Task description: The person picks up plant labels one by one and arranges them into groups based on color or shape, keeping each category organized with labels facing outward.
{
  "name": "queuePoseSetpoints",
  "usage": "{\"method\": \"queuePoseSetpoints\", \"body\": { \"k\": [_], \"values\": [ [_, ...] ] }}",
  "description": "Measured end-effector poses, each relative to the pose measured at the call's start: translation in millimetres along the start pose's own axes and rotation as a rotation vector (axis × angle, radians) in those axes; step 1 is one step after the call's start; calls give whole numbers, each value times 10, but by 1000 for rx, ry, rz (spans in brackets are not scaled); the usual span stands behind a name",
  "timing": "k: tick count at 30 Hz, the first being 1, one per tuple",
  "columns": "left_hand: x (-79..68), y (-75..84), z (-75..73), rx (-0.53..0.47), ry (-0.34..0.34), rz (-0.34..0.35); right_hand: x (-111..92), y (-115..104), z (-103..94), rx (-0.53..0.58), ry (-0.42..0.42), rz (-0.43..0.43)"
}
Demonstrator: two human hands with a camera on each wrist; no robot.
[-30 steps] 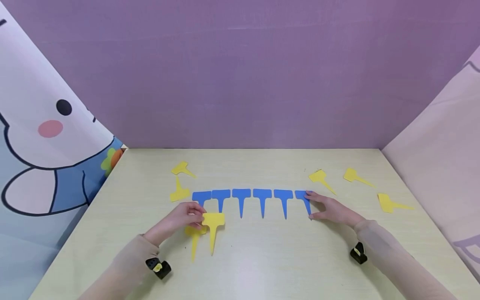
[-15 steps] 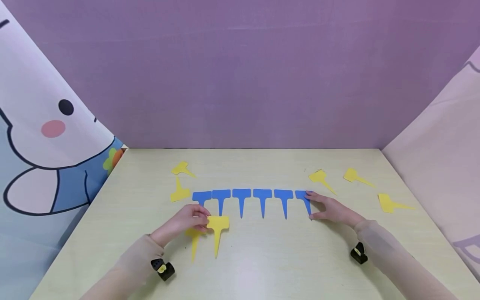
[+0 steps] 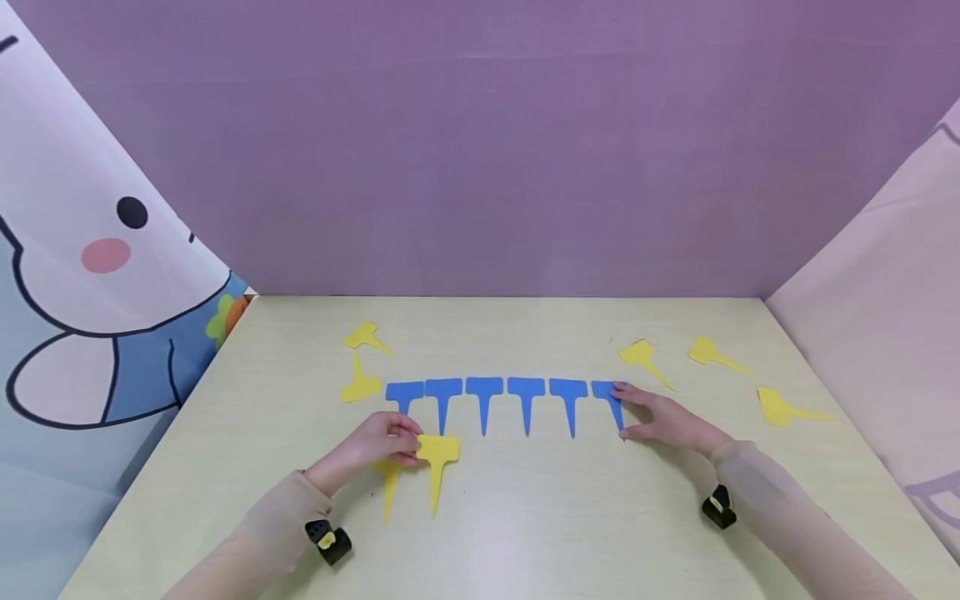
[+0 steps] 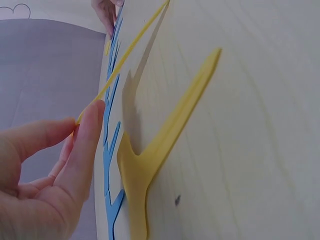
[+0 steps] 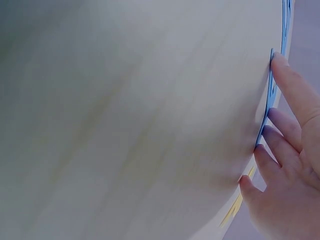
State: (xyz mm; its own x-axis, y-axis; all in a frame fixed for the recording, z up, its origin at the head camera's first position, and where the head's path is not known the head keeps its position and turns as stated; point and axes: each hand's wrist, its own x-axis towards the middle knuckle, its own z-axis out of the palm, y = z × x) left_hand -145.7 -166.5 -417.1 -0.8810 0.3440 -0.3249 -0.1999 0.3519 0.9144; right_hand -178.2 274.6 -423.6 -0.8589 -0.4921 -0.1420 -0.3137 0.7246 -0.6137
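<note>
My left hand pinches the edge of a T-shaped yellow plant label between thumb and fingers. In the left wrist view this label is tilted and stands off the table, casting a shadow. Under and beside that hand lies a second yellow label, partly covered in the head view. Several blue plant labels form a row, stems pointing toward me. At its right end my right hand holds the last blue label, thumb at the pointed tip and fingers at the head.
Two yellow labels lie on the left beyond the row. Three more, one of them a yellow label near the right side, lie right of the row. A purple backdrop stands behind the pale table.
My left hand has moved a little to the right and toward me, carrying the yellow label with it. The right hand stays in place on the end blue label.
</note>
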Motion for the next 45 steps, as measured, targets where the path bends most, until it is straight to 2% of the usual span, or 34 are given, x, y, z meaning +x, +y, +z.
{"method": "queuePoseSetpoints", "body": {
  "k": [11,20,32,41,45],
  "values": [
    [6,-30,37,-26,9,2,-18,-27,2,9,-3,1],
    [-1,-26,78,21,55,-19,-17,-20,5,-9,-2,-11],
    [-21,-16,102,9,84,-31,-21,-2,7,-4,1,-4],
    [-31,-8,105,95,130,-30,-23,11,11,2,-6,-8],
    [-38,2,71,128,131,-8,-24,12,11,0,-6,-7]
  ]
}}
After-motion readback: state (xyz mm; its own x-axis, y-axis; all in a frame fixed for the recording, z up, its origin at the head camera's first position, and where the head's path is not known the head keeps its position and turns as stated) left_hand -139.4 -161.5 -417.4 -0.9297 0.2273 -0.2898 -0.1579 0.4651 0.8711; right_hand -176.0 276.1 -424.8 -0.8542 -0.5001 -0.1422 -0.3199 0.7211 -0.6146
